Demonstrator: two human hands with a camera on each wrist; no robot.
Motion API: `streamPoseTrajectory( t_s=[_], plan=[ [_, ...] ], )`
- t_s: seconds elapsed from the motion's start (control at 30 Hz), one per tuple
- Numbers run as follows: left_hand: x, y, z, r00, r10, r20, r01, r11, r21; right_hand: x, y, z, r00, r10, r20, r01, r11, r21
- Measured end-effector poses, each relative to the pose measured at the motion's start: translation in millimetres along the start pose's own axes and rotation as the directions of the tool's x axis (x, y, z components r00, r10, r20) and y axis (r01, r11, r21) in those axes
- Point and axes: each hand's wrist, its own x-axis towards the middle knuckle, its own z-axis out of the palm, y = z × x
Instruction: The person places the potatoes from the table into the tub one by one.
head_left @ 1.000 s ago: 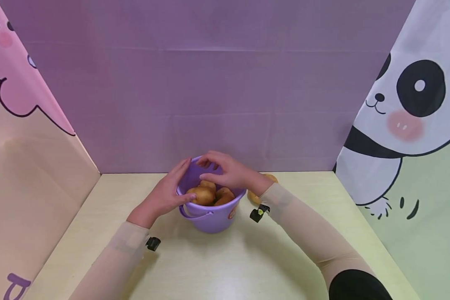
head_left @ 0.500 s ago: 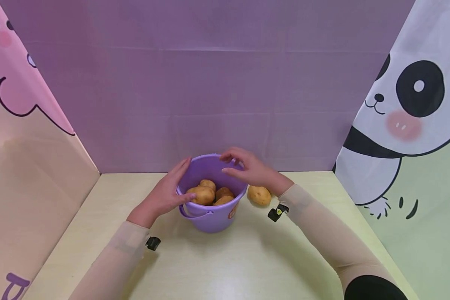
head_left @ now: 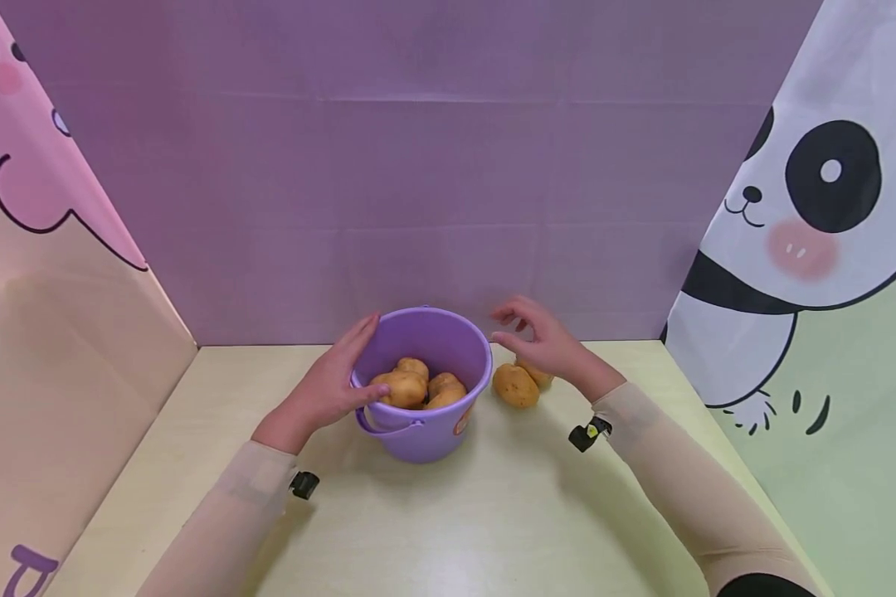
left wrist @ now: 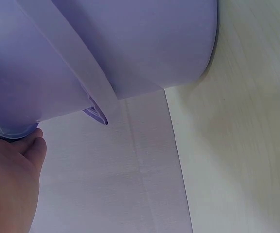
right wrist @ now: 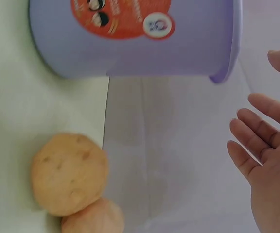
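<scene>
A purple bucket (head_left: 421, 439) stands upright on the table with several potatoes (head_left: 401, 388) inside. My left hand (head_left: 327, 383) holds the bucket's left rim, the thumb reaching over the edge beside a potato. In the left wrist view that hand (left wrist: 11, 179) is partly cut off, at the bucket's rim. To the right of the bucket, my right hand (head_left: 548, 342) hovers with loosely bent fingers and nothing in it. Below it two potatoes lie on the table: a front potato (head_left: 516, 386) and a rear potato (head_left: 539, 373) partly covered by it and the hand.
A pale wooden table (head_left: 433, 531) carries everything. Close behind the bucket rises a purple backdrop (head_left: 433, 182). A panda-printed panel (head_left: 806, 356) bounds the right side, and a pink-and-beige panel (head_left: 52, 348) the left. The bucket's handle (head_left: 388, 431) hangs down at its front.
My right hand has moved right, from over the bucket's opening to above the two potatoes on the table, uncovering them. My left hand and the bucket stay in place.
</scene>
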Motion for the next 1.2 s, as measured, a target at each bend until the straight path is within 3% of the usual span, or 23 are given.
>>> streamPoseTrajectory(
  t_s=[0.3, 0.53, 0.87, 1.2],
  plan=[
    [-1.1, 0.0, 0.3, 1.000, -0.009, 0.000, 0.009, 1.000, -0.002, -21.0, 27.2, -2.9, 0.996, 0.063, -0.070, -0.066, 0.997, -0.047],
    [-1.5, 0.0, 0.3, 1.000, -0.007, -0.002, 0.007, 1.000, -0.004, -34.6, 49.2, -0.8, 0.983, 0.168, -0.075, -0.174, 0.981, -0.081],
    [-1.7, 0.4, 0.3, 1.000, -0.008, -0.007, 0.008, 1.000, 0.000, -43.1, 75.4, 6.4, 0.964, 0.238, -0.114, -0.248, 0.965, -0.082],
    [-1.5, 0.9, 0.2, 1.000, -0.009, -0.005, 0.009, 1.000, 0.001, -45.7, 92.3, 19.9, 0.921, 0.354, -0.164, -0.366, 0.929, -0.054]
  ],
)
